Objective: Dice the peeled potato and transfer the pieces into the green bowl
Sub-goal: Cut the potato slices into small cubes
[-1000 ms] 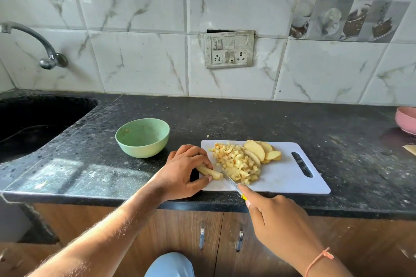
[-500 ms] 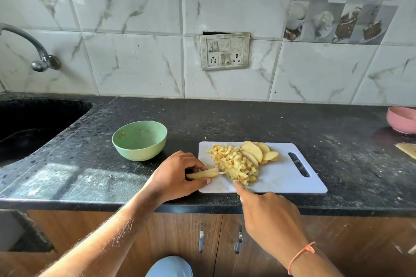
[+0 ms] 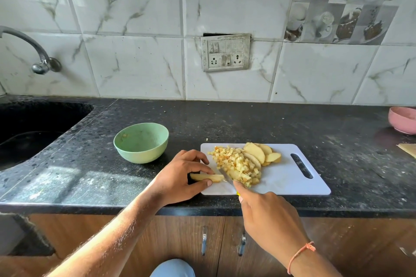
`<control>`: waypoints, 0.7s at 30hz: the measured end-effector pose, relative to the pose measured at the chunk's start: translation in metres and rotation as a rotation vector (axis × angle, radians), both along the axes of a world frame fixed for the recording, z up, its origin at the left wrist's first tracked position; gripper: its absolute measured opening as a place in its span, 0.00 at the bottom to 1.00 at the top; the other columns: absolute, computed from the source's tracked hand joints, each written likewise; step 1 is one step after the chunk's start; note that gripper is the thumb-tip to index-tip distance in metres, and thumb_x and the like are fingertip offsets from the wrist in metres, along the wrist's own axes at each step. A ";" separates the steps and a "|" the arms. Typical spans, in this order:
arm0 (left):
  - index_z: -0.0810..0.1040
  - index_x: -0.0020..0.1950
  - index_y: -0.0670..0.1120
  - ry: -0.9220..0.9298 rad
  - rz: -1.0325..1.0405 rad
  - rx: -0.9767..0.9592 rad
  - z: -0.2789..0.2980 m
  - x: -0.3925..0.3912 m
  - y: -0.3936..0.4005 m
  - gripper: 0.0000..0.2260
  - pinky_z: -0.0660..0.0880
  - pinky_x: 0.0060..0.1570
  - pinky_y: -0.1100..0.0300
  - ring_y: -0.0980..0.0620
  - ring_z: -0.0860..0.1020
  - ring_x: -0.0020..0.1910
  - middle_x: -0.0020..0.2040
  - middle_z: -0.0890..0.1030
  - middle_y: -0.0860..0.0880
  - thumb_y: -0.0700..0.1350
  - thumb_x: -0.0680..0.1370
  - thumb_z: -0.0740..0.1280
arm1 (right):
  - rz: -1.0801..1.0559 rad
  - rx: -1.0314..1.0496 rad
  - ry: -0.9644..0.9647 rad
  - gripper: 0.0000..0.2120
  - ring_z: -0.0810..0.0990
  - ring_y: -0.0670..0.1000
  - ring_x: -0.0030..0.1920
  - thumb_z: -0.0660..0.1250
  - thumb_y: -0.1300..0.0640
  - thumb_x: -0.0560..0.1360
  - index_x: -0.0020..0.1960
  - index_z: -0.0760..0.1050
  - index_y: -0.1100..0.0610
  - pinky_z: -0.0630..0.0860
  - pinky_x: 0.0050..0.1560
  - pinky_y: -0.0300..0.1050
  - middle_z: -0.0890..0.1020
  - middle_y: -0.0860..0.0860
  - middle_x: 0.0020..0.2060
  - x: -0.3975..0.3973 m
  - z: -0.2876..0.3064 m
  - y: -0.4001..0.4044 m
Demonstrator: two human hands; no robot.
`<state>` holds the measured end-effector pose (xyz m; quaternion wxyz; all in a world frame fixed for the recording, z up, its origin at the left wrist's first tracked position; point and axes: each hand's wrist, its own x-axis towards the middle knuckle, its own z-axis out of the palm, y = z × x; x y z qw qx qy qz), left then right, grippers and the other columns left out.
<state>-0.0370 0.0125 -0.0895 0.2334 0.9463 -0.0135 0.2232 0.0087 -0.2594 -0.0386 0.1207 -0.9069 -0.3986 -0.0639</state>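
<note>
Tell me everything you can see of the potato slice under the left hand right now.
The potato slice is a pale yellow, elongated wedge, peeled and moist-looking. It lies flat at the near left corner of the white cutting board, its left end past the board's edge. The left hand pinches it, fingers on its far side, thumb on its near side. The knife, held by the right hand, meets its right end. It is apart from the diced pile.

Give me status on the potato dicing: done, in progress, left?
Done: a pile of dice on the cutting board. In hand: left hand pinches a potato strip; right hand holds the knife on it. Left: uncut slices; green bowl holds no dice.
</note>
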 end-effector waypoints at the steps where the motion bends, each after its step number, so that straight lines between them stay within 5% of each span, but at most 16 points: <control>1: 0.86 0.60 0.62 0.009 -0.010 0.017 0.001 0.000 0.000 0.12 0.72 0.62 0.63 0.57 0.73 0.63 0.63 0.75 0.67 0.60 0.78 0.73 | 0.002 0.003 0.006 0.24 0.66 0.47 0.27 0.50 0.48 0.86 0.82 0.57 0.38 0.59 0.25 0.41 0.65 0.44 0.28 0.001 0.001 -0.001; 6: 0.85 0.62 0.63 0.024 -0.035 0.045 0.002 0.002 -0.001 0.11 0.72 0.67 0.60 0.60 0.70 0.68 0.67 0.76 0.70 0.57 0.79 0.73 | 0.025 0.011 0.048 0.24 0.66 0.48 0.27 0.51 0.48 0.86 0.81 0.58 0.36 0.60 0.26 0.42 0.66 0.45 0.27 0.008 -0.003 -0.004; 12: 0.84 0.62 0.63 0.023 -0.031 0.053 0.003 0.002 -0.001 0.11 0.75 0.64 0.57 0.60 0.72 0.65 0.60 0.80 0.69 0.58 0.80 0.71 | 0.021 0.036 0.070 0.23 0.65 0.48 0.27 0.52 0.48 0.85 0.79 0.60 0.33 0.59 0.26 0.42 0.66 0.45 0.27 0.016 -0.007 -0.005; 21: 0.75 0.65 0.64 0.123 -0.040 0.114 0.008 0.002 -0.008 0.13 0.70 0.70 0.47 0.61 0.65 0.70 0.65 0.74 0.70 0.57 0.81 0.66 | 0.019 0.061 0.075 0.23 0.66 0.46 0.28 0.53 0.47 0.85 0.79 0.60 0.34 0.59 0.27 0.40 0.67 0.44 0.27 0.016 -0.009 -0.002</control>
